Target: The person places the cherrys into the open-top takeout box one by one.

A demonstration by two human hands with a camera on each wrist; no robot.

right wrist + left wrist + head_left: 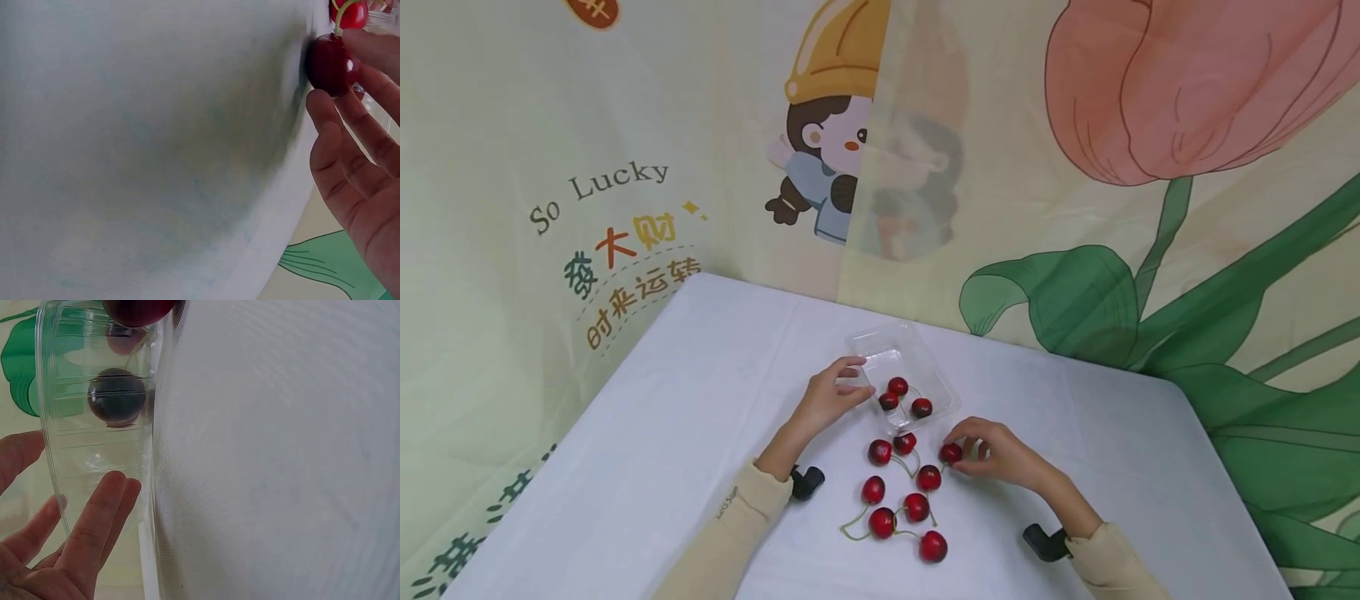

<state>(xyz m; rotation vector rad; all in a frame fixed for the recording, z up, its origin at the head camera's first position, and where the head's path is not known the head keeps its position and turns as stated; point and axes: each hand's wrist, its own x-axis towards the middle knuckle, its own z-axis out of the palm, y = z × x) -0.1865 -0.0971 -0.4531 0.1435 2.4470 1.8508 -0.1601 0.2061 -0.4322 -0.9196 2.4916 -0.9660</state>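
A clear plastic box (938, 377) stands toward the back of the white table, with 3 dark red cherries in it, one being a cherry (922, 407) at the near right. Beside its left wall is my left hand (831, 398), fingers fairly straight, fingertips touching the plastic; the left wrist view shows the fingers (94, 525) against the side. To the right of the box's near corner, my right hand (1000, 452) pinches a cherry (328, 65) between thumb and fingertips, low over the cloth. Whether that cherry still touches the table is unclear.
Several loose cherries with green stems, such as a cherry (933, 547), lie in front of the box between both forearms. The white cloth-covered table (700, 358) ends at a printed curtain (1000, 167). A black wrist device (1047, 542) sits by the right cuff.
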